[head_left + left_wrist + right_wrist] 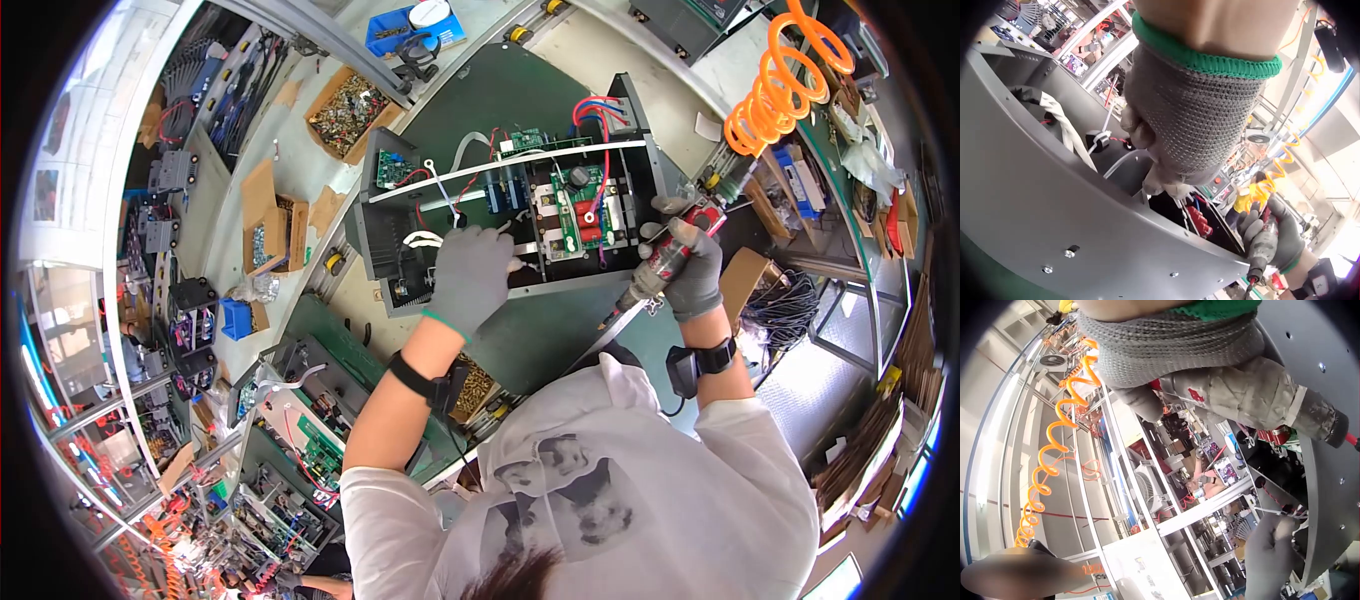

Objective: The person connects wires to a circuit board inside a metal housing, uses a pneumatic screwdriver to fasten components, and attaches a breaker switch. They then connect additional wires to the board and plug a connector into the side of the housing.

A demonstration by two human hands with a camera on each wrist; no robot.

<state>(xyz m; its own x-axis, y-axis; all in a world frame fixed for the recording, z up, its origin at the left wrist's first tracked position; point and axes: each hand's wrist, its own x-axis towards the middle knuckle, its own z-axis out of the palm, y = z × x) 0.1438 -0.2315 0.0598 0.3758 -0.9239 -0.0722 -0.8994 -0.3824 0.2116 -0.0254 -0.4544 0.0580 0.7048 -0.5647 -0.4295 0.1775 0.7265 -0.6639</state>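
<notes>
Half over chassis (572, 286) edge, left grip (470, 275) pinches wire (1168, 181); right grip (693, 272) holds screwdriver (652, 278).

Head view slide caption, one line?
Gloved left hand inside an open metal chassis of circuit boards; right hand grips a taped power screwdriver at its edge.

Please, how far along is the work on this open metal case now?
Done: circuit boards already sit inside the metal case. In hand: the left hand pinches a white wire inside it; the right hand holds the power screwdriver beside the case. Left, probably: finishing the wiring, fastening, closing the open case.
</notes>
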